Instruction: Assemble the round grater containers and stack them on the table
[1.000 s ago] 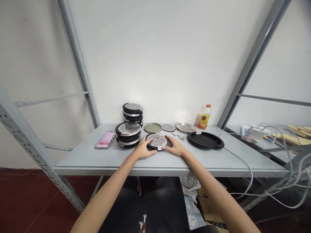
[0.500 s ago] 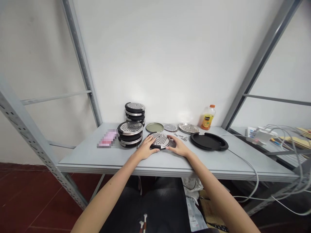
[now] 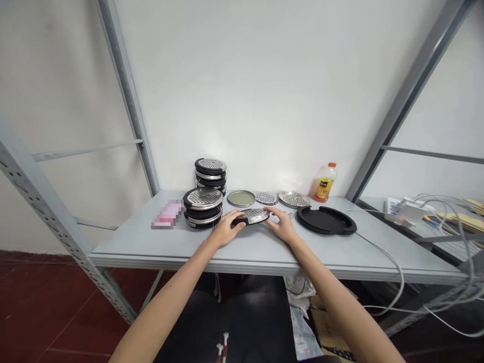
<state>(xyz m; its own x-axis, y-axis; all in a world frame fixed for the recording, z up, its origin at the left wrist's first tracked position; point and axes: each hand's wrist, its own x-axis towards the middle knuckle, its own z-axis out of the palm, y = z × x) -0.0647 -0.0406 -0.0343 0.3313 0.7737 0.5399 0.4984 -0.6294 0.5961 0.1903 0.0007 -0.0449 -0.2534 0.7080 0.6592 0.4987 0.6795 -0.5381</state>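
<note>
A round black-rimmed disc with a perforated metal top (image 3: 254,216) is lifted a little off the grey table (image 3: 151,242), tilted. My left hand (image 3: 227,230) grips its left edge and my right hand (image 3: 282,225) grips its right edge. Just to the left stands a stack of the same discs (image 3: 202,207), and a second stack (image 3: 210,175) stands behind it by the wall. Behind the held disc lie a plain metal lid (image 3: 241,197), a small perforated plate (image 3: 265,197) and a larger perforated plate (image 3: 294,199). Small metal clips lie by my right hand.
A black round tray (image 3: 325,220) lies right of my hands. An orange juice bottle (image 3: 324,184) stands by the wall. A pink blurred object (image 3: 168,215) lies at left. Cables (image 3: 393,262) hang off the right edge. Grey shelf posts (image 3: 128,101) frame both sides.
The disc lay flat on the table under both hands; now both hands have raised and tilted it slightly toward the back.
</note>
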